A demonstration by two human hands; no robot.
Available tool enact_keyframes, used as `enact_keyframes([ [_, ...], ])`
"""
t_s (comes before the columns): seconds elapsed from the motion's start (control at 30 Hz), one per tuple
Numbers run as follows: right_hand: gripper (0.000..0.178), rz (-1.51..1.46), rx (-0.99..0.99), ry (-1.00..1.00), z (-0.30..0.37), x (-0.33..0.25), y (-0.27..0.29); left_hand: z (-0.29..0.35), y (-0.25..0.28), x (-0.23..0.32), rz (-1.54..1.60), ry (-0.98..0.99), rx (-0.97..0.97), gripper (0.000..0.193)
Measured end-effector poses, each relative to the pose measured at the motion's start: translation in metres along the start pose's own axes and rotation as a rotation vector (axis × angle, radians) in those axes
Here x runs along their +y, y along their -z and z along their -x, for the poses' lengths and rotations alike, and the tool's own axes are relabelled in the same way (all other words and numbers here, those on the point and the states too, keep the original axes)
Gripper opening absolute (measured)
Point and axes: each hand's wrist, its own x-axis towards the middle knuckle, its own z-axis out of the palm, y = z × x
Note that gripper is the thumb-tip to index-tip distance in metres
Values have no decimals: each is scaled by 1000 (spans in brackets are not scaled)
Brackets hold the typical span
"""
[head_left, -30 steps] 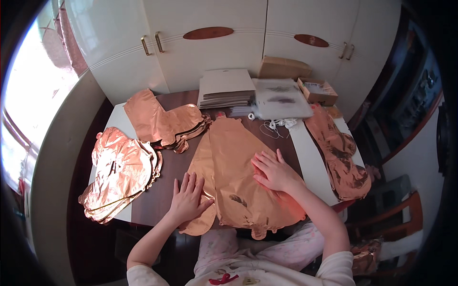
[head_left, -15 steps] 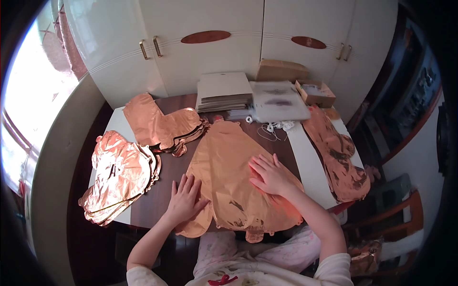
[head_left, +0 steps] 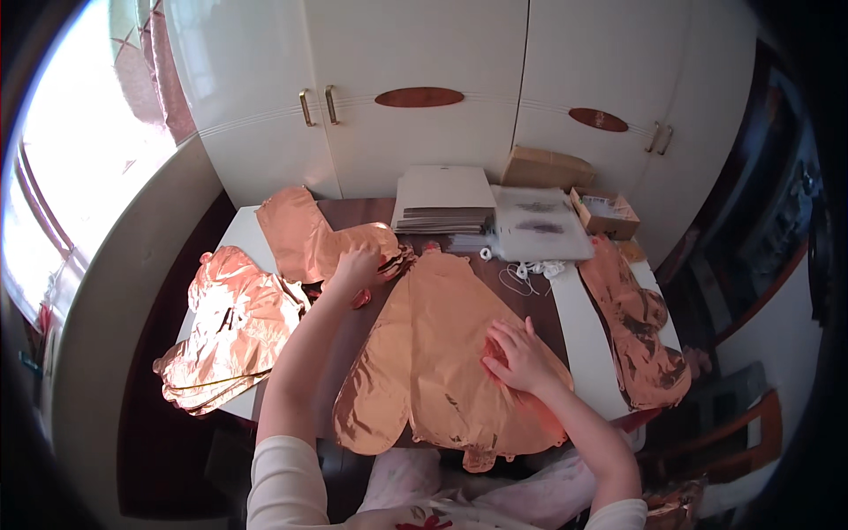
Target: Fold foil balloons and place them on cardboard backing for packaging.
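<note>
Though under right grip (loosely spread), copper foil sheet only beside left grip — its hold unclear.

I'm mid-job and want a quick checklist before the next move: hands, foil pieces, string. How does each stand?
1. Left hand at the far-left stack: ok, it is over the stack's right part.
2. Left hand's grip on a piece: cannot tell, its fingertips are hidden.
3. Right hand on the middle foil: ok, resting on its right side.
4. Middle foil wholly on the table: not ok, its near edge overhangs.
5. String clear of both hands: ok, it lies beyond the right hand.
6. Left forearm clear of the near-left stack: cannot tell, it passes in front.
</note>
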Motion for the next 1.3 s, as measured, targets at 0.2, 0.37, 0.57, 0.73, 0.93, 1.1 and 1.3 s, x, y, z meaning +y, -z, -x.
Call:
enact_keyframes([
  [0.2,52,-9,18,24,-3,-3,-2,-37,-18,-39,72,-35,-367,51],
  [0.37,53,-9,23,14,-3,0,-2,-46,-18,-33,-77,-50,-327,39],
  [0.57,53,-15,17,6,-4,-2,-1,-39,-18,-51,57,-82,-237,22],
  [0.73,52,-19,13,-6,-4,-5,-1,-36,-32,-50,-113,-125,-138,18],
  [0.93,52,-53,22,-16,-1,1,-5,-30,-25,-41,-95,-16,97,14],
  [1.1,54,-96,10,-38,-5,-3,-3,-41,6,-46,-107,124,151,19],
  [1.3,53,-67,28,-30,-2,1,-4,-18,-20,9,-35,-81,120,55],
])
